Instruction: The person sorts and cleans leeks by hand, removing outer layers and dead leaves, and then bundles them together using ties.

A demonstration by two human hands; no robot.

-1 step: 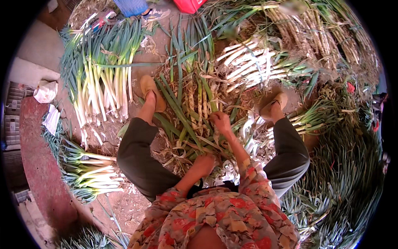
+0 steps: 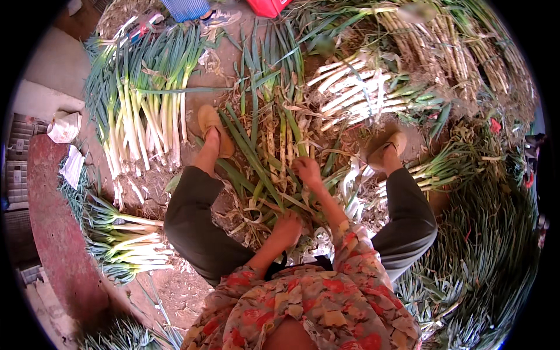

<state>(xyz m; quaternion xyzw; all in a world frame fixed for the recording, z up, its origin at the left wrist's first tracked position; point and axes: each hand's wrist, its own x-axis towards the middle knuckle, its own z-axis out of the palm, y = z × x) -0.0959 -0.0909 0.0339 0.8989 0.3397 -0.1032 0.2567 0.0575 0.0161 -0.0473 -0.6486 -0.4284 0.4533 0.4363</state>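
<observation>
Between my knees, my right hand (image 2: pixel 307 170) is closed around the lower end of a thick green onion stalk (image 2: pixel 300 144); the fingertips are partly hidden. Nearer my body, my left hand (image 2: pixel 286 228) is curled, knuckles up, among limp leaves, and what its fingers grip is hidden. Long green onion leaves (image 2: pixel 255 161) run from my left foot toward that hand. Just beyond my hands, several untrimmed green onions (image 2: pixel 276 140) lie with pale stalks toward me and leaves pointing away.
Cleaned green onions (image 2: pixel 139 111) lie in a row at far left, and a smaller bunch (image 2: pixel 137 242) beside my left knee. White stalks (image 2: pixel 356 93) are heaped beyond my right foot. Large piles (image 2: pixel 484 239) fill the right side. A person's shoe (image 2: pixel 221 18) and a red object (image 2: pixel 268 7) stand far ahead.
My right hand has shifted slightly left, and my left hand slightly away from my body. The onions around them look the same.
</observation>
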